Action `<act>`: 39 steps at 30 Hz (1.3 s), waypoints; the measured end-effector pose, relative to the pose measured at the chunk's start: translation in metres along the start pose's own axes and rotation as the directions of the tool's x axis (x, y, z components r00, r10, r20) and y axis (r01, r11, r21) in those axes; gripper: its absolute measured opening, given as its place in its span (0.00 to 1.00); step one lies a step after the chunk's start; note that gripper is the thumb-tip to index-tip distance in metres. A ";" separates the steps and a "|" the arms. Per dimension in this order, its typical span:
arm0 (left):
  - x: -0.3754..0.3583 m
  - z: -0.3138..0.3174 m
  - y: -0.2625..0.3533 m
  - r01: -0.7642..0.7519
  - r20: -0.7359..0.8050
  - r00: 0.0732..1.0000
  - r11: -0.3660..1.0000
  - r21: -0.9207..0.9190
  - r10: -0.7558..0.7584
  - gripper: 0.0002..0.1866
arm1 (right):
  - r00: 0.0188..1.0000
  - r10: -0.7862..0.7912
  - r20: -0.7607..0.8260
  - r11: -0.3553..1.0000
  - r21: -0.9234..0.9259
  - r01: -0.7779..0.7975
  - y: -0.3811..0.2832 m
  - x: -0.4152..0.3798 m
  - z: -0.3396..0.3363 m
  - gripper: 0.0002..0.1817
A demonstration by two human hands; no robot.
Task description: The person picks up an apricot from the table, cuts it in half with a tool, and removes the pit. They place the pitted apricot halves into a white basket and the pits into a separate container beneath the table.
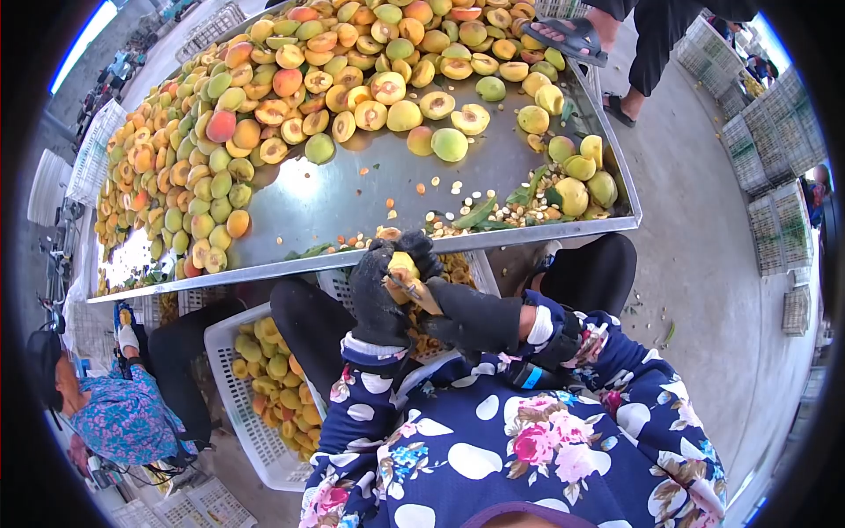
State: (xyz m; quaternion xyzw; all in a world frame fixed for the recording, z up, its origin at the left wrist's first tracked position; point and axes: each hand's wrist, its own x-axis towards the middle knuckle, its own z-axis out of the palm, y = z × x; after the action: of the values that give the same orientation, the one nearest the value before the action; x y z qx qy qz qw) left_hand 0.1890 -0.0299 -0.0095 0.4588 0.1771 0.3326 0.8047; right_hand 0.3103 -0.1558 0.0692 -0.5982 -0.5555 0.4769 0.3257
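Both of my hands wear black gloves and meet just below the near edge of the metal table. My left hand (377,295) is closed around a yellow peach (403,264). Against it, my right hand (444,319) grips a small tool with a wooden handle (426,299); its working end is at the fruit, partly hidden by the gloves. Under my hands, between my knees, a crate holds cut peach pieces (458,271). Beyond them, pale pits (502,214) and green leaves (476,214) lie along the table's near rim.
A large heap of whole and halved peaches (264,114) covers the metal table (352,202). At my left stands a white crate (264,458) of peaches. A co-worker (128,414) sits at the left; another person's sandaled foot (572,40) rests at the table's far right corner. Stacked crates (775,132) stand right.
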 end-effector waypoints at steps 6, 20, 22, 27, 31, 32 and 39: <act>-0.004 -0.004 -0.009 -0.198 -0.082 0.967 0.918 0.343 0.239 0.24 | 0.939 0.075 0.334 0.650 0.698 -0.300 -0.015 0.001 -0.009 0.14; 0.002 0.017 0.002 0.072 0.026 0.997 0.926 -0.371 -0.067 0.28 | 0.933 0.079 0.351 0.587 0.740 -0.328 0.004 0.009 0.000 0.14; 0.003 0.023 0.001 0.011 0.004 1.000 0.876 -0.482 -0.010 0.26 | 0.945 0.046 0.323 0.525 0.797 -0.298 0.003 0.007 0.004 0.14; 0.008 0.034 -0.006 -0.034 -0.157 0.987 0.944 -0.328 -0.019 0.24 | 0.950 -0.019 0.312 0.194 0.933 -0.303 0.023 0.005 0.016 0.11; 0.003 0.040 0.005 -0.215 -0.183 0.954 0.967 0.139 0.238 0.20 | 0.991 -0.072 0.114 0.378 0.923 -0.078 0.013 0.006 0.029 0.11; 0.000 0.041 0.011 -0.266 -0.162 0.933 0.918 0.295 0.322 0.18 | 0.991 -0.075 0.108 0.377 0.923 -0.072 0.008 0.002 0.024 0.11; -0.044 -0.013 0.112 -0.207 -0.398 0.804 0.836 0.507 0.441 0.11 | 0.947 0.271 0.172 0.918 0.248 -0.308 0.064 -0.013 0.007 0.16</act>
State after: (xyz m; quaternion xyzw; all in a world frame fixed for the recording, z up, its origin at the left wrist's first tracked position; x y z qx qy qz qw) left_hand 0.1079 -0.0127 0.0786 0.5499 0.3661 0.5271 0.5345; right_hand 0.3275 -0.1806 0.0104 -0.5902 -0.4105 0.6306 0.2923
